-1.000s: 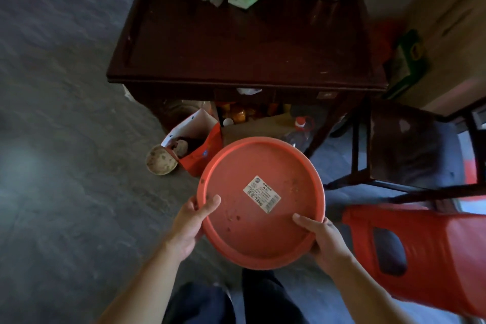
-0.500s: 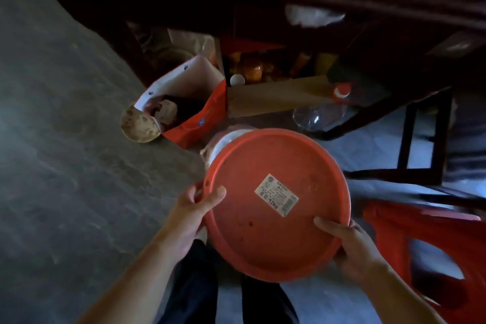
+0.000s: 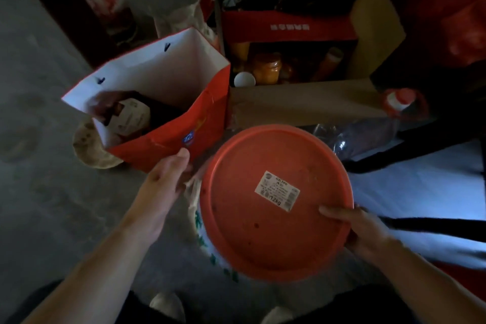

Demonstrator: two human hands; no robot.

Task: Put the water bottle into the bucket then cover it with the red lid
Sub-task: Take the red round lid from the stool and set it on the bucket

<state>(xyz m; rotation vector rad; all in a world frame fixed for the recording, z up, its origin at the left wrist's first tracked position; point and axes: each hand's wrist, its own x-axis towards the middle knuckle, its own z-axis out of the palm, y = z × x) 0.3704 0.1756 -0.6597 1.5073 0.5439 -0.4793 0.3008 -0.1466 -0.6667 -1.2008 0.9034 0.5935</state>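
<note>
The round red lid (image 3: 273,231), with a white sticker on top, lies over a white bucket (image 3: 201,234) on the floor; only the bucket's left wall with green print shows. My right hand (image 3: 360,231) grips the lid's right edge, thumb on top. My left hand (image 3: 165,181) is off the lid, fingers apart, just left of the bucket's rim. The inside of the bucket is hidden. A clear plastic bottle with a red cap (image 3: 368,131) lies on the floor behind the lid.
A red paper bag (image 3: 168,102) with a white inside stands at the left, a pale bowl (image 3: 89,147) beside it. A cardboard box (image 3: 302,102) holding jars sits behind. Dark chair legs (image 3: 410,155) cross at the right. My shoes (image 3: 168,308) show below.
The view has dropped closer to the floor. The lid has come down over the bucket. My left hand has let go of the lid's edge; my right hand still holds it.
</note>
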